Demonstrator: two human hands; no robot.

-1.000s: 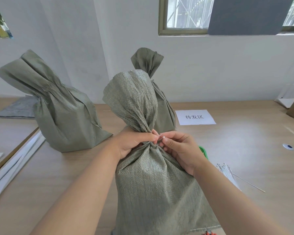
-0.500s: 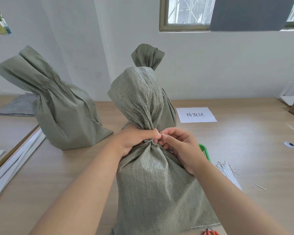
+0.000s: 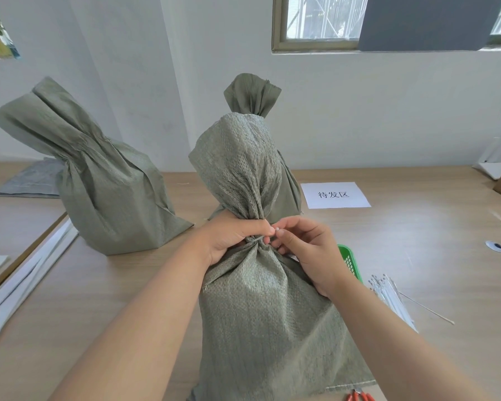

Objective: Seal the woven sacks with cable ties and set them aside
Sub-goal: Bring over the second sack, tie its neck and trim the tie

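Sack point(image 3: 261, 314), grey-green woven cloth, one of three in view.

Location: upright on the table point(image 3: 431, 241). Its body sits below the grip, its loose mouth fans out above, and its gathered neck lies inside the grip.

Left hand point(image 3: 232, 238): wrapped round the neck, fingers and thumb clamped on the bunched cloth.

Right hand point(image 3: 307, 250): just right of the neck, fingertips pinched together on the pale end of the cable tie point(image 3: 253, 240).

Cable tie: thin band looped round the neck under the left thumb. Whether it has locked cannot be told.

Step in hand, as judged: cinching. Hold the gathers tight with the left hand and draw the tail straight out, away from the neck. Seat the band below the bunch so it cannot ride up over the mouth.

Nearby:
- Second sack point(image 3: 107, 198), far left of the grip.
- Third sack point(image 3: 252, 94), behind the grip.
- Paper sign point(image 3: 334, 195), beyond and right.
- Green basket point(image 3: 349, 261) and spare ties point(image 3: 391, 296), right.
- Red-handled cutters point(image 3: 359, 396), nearest the person.
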